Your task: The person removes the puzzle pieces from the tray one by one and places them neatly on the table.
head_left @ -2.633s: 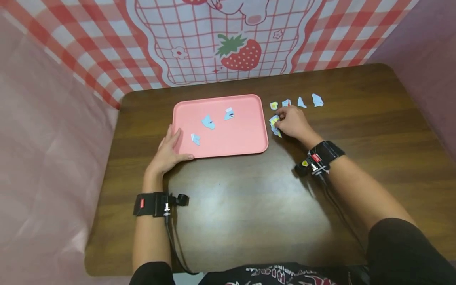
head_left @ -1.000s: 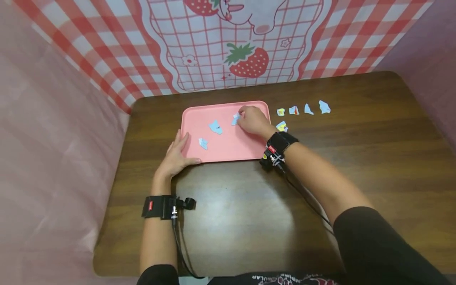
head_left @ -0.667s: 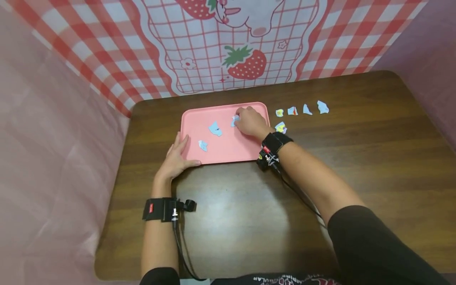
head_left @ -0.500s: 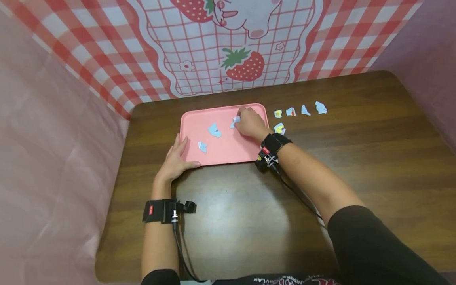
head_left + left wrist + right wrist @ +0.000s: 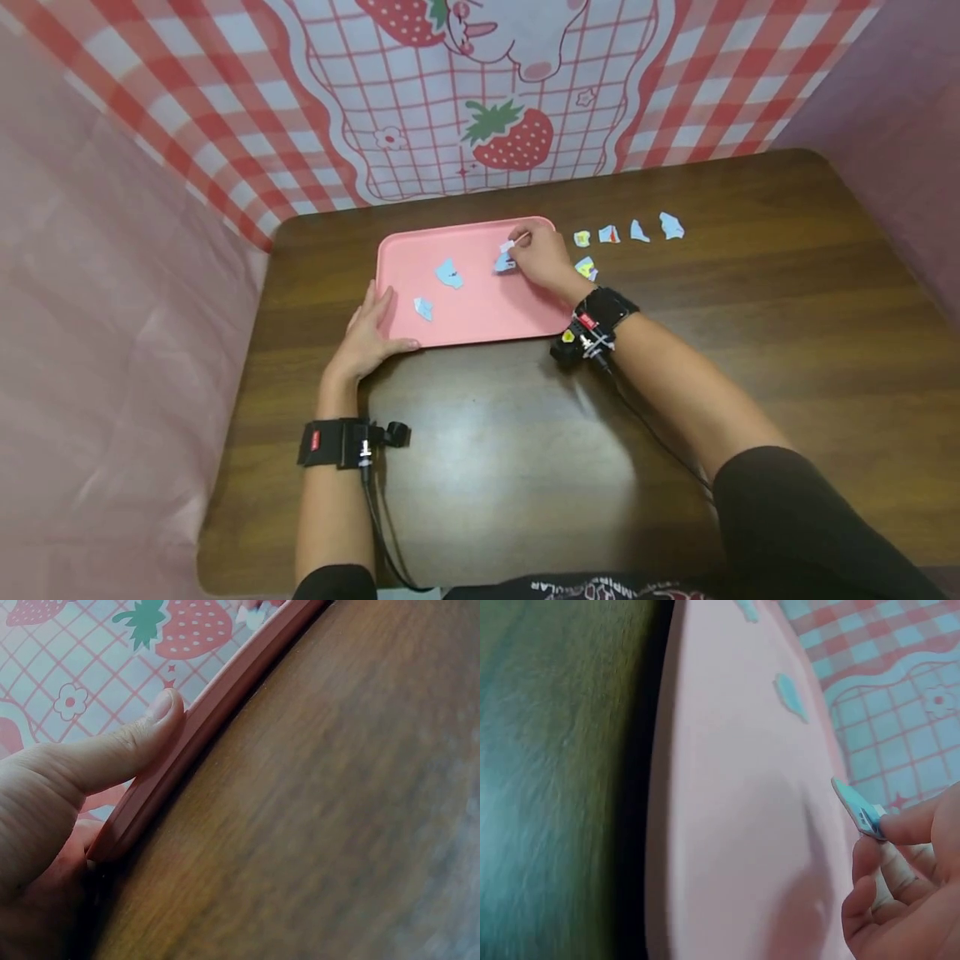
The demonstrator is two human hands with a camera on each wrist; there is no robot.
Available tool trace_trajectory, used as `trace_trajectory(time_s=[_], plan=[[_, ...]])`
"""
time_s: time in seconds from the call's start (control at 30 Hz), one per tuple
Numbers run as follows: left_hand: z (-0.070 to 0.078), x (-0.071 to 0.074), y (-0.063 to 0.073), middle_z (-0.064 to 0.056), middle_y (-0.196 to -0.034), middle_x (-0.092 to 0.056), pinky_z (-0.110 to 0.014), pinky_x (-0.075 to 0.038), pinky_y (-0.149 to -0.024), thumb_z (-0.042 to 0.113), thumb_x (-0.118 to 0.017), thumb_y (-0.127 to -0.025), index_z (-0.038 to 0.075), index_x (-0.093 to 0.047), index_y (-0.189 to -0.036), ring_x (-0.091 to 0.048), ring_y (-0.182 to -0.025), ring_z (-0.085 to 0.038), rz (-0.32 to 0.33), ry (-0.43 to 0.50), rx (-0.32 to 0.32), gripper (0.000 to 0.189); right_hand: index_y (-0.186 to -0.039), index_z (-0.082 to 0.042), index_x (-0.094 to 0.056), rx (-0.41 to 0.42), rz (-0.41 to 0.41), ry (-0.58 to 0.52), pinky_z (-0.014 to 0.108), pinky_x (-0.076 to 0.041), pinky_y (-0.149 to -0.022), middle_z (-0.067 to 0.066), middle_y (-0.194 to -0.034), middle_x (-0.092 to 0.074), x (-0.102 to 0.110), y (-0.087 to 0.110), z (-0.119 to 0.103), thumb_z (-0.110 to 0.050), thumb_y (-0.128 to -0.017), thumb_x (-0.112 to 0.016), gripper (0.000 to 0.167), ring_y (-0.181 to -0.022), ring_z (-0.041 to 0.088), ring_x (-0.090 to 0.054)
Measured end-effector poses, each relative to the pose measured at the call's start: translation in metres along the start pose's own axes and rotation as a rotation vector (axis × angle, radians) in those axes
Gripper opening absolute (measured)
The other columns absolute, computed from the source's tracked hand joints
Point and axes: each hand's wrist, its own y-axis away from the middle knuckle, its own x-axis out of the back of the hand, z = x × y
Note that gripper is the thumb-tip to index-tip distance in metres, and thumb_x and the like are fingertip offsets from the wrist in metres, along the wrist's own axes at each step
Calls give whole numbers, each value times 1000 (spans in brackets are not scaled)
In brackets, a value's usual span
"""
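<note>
My right hand (image 5: 542, 257) pinches a light-blue, irregular puzzle piece (image 5: 856, 811) between thumb and fingertips over the right part of the pink tray (image 5: 480, 321). Tilted and raised, the piece shows a dark printed mark and a white end. My left hand (image 5: 366, 337) holds the tray's near left corner, its thumb along the front rim and its other fingers at the left side. Two more light-blue pieces lie flat in the tray: one mid-left (image 5: 449, 274) and a smaller one (image 5: 423, 308) close to the left fingers.
Right of the tray, a row on the wooden table (image 5: 480, 467) holds a yellow piece (image 5: 582, 239), a red-marked piece (image 5: 609, 234), a narrow blue piece (image 5: 639, 231) and a larger blue piece (image 5: 671, 226). A yellow-and-purple piece (image 5: 587, 267) lies nearer. A checked cloth (image 5: 300, 125) hangs behind.
My right hand has gone from the yellow-and-purple piece on the table into the tray and lifted the right-hand blue piece, which lay flat before. The left hand stays at the tray corner.
</note>
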Motion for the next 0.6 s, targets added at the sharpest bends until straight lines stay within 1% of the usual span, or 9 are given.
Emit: trace_trajectory(time_s=[0.13,0.23,0.33,0.47,0.6], plan=[[-1,0,-1,-2,-169,10,-70,-8,-114,41,-89,-75,18,-19,-163,3,-150,-46,-4,-14,-4,114,-106,-2,-67,9,27,-32,37,-49,-83,15,-96,-71,19,9,2,-7,-87,-66,19,-92,27,-66],[0,0,-2,-3,-169,10,-69,-7,-114,42,-88,-77,16,-18,-163,3,-151,-46,-10,-25,-17,114,-106,-1,-67,8,39,-44,34,-48,-78,16,-93,-71,35,16,7,-6,-88,-66,19,-88,26,-65],[0,3,-4,-4,-169,10,-69,-7,-114,43,-88,-77,15,-17,-163,3,-151,-45,-14,-33,-25,114,-106,0,-68,2,57,-32,30,-45,-72,16,-92,-71,50,20,13,-6,-88,-65,19,-83,22,-62],[0,3,-4,-3,-169,11,-68,-7,-115,42,-88,-77,15,-17,-163,4,-151,-44,-15,-24,-13,115,-107,1,-68,-8,85,-24,24,-44,-65,16,-91,-70,68,24,24,-5,-90,-64,18,-75,16,-59],[-1,2,-3,-3,-169,11,-68,-6,-115,42,-88,-77,15,-17,-163,4,-151,-45,-12,-23,-7,115,-107,2,-68,-44,109,-37,22,-44,-62,16,-90,-69,80,26,37,-4,-91,-63,18,-71,11,-57]])
